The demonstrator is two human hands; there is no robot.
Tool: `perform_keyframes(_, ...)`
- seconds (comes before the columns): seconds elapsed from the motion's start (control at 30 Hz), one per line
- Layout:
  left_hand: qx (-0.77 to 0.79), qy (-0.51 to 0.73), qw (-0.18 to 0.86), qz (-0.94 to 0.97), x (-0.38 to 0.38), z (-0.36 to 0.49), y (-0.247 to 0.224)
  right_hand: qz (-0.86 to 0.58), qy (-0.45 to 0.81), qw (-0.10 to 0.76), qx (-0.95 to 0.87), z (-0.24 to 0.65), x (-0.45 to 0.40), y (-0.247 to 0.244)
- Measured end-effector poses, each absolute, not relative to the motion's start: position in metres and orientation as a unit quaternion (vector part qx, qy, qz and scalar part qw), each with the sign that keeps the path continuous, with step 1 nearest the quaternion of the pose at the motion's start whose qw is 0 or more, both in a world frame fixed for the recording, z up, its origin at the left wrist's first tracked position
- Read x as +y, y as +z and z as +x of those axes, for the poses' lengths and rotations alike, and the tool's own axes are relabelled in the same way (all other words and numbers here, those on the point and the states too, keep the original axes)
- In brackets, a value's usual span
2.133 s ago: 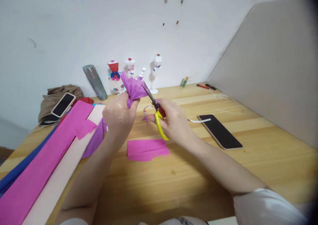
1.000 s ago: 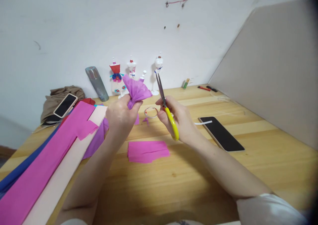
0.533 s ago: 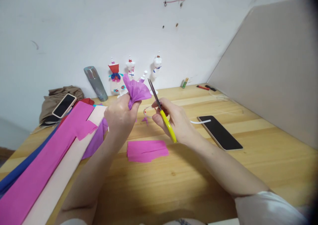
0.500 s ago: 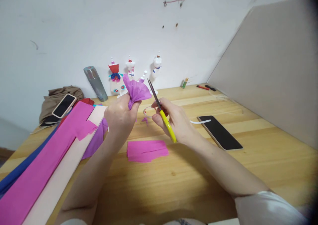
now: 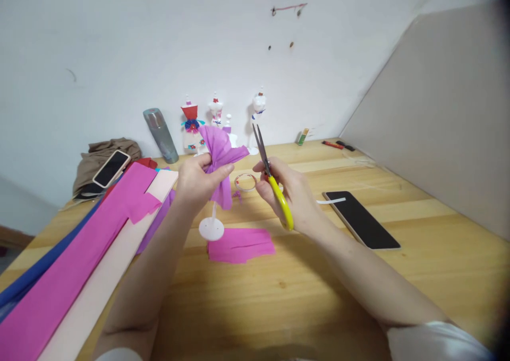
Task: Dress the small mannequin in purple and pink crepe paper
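My left hand grips gathered purple crepe paper at its middle, the paper fanning above and hanging below the fingers. A white stand with a round base sticks out under the paper; its upper part is hidden. To the right, my right hand holds yellow-handled scissors, their narrow blades slightly apart and pointing up. The blades do not touch the paper. A pink paper piece lies on the table below the hands. Behind them sits a tape roll beside a small purple scrap.
Long pink and pale strips cross the left side. Small dressed mannequins and a grey bottle stand by the wall. A phone rests on brown cloth; another phone lies right.
My left hand has turned, bringing the round white base and the paper's lower part into view. The scissor blades have opened slightly wider. The whole view has shifted a little.
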State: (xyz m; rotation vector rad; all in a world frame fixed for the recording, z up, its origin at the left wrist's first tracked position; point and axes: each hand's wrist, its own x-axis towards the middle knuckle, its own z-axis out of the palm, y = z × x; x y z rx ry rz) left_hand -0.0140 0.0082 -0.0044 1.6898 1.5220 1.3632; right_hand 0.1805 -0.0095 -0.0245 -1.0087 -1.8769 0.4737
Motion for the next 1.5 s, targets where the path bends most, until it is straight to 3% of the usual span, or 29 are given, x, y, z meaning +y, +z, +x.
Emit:
perform_keyframes(0.23,0.476,0.490,0.468,0.562,0.008,-0.023,-0.002,-0.411,0.199,0.469,-0.756,0.181,-0.009,-0.023)
perform_keyframes(0.53,0.426,0.456,0.525,0.580,0.015,-0.033,-0.009,-0.450,0.181,0.439,-0.756,0.189,0.012,-0.033)
perform_keyframes(0.63,0.409,0.469,0.508,0.595,0.022,-0.039,-0.014,-0.507,0.145,0.352,-0.773,0.195,0.034,-0.043)
perform_keyframes(0.87,0.408,0.500,0.468,0.604,0.036,-0.055,-0.022,-0.572,0.090,0.027,-0.815,0.187,0.062,-0.086)
perform_keyframes(0.97,0.400,0.513,0.463,0.602,0.042,-0.060,-0.026,-0.562,0.087,-0.032,-0.822,0.179,0.061,-0.103)
perform_keyframes(1.4,0.412,0.516,0.468,0.588,0.060,-0.070,-0.042,-0.562,0.036,-0.028,-0.826,0.165,0.044,-0.099)
perform_keyframes(1.5,0.403,0.524,0.470,0.584,0.063,-0.073,-0.047,-0.548,0.086,0.078,-0.828,0.166,0.046,-0.092)
